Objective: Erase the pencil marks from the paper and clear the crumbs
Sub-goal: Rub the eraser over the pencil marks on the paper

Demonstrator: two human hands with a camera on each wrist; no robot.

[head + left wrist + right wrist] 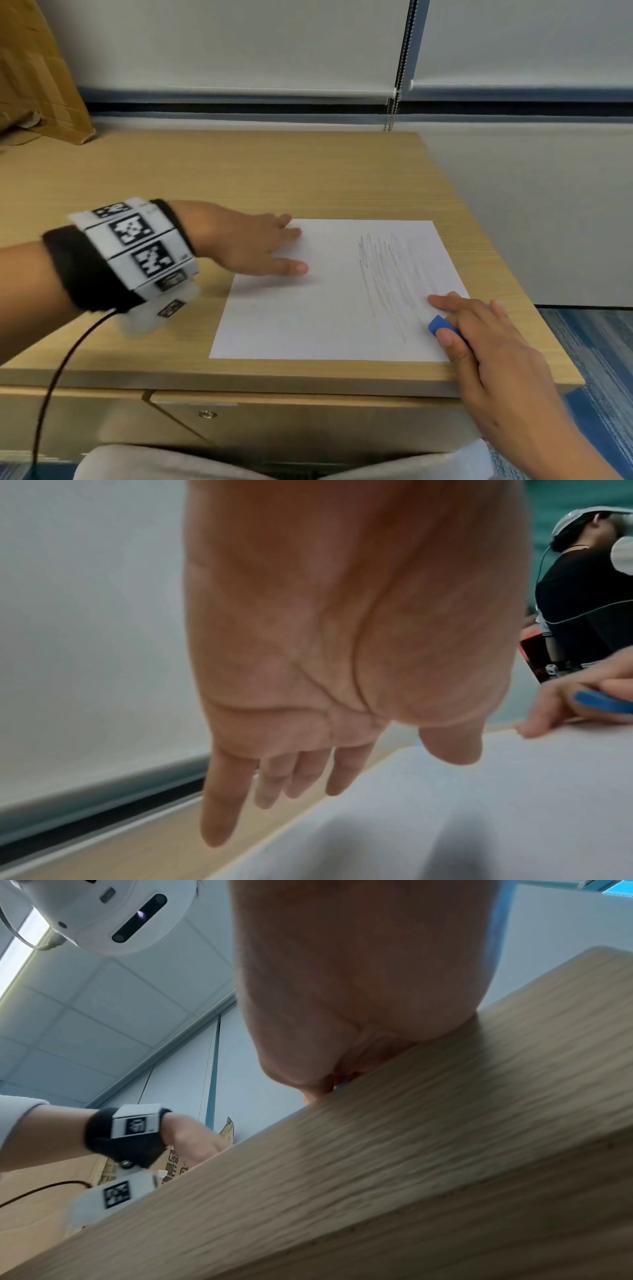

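A white sheet of paper (325,308) lies on the wooden desk (239,171), with grey pencil scribbles (394,274) over its right half. My left hand (253,243) lies flat with straight fingers on the sheet's upper left corner. My right hand (479,342) pinches a blue eraser (440,324) between thumb and fingers at the paper's lower right, beside the scribbles. The left wrist view shows my open left palm (308,642) above the paper (479,804), and the eraser (603,702) at far right. In the right wrist view the desk's edge (411,1150) hides the fingers of my right hand (342,1015).
A cardboard box (37,75) stands at the desk's back left. Drawers (274,421) sit below the front edge. The desk's right edge drops off close to the paper. Another person (582,588) is in the background of the left wrist view.
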